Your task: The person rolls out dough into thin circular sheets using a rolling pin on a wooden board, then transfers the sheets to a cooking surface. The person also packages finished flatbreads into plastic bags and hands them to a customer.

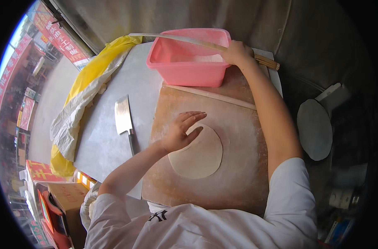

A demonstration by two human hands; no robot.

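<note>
Dough (197, 155): lay on board (205, 195). Our left hand (180, 133): hung over its far-left edge, thumb spread from fingers. Our right hand (238, 54): was at tub's (189, 75) right rim; finger state we couldn't tell.

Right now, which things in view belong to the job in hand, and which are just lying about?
Job, it seems:
round dough sheet beneath the left hand
floured wooden board
thin rolling pin
pink plastic tub
long pale stick at the right hand

Apparently lying about:
cleaver
yellow plastic sheeting
cardboard box
</note>
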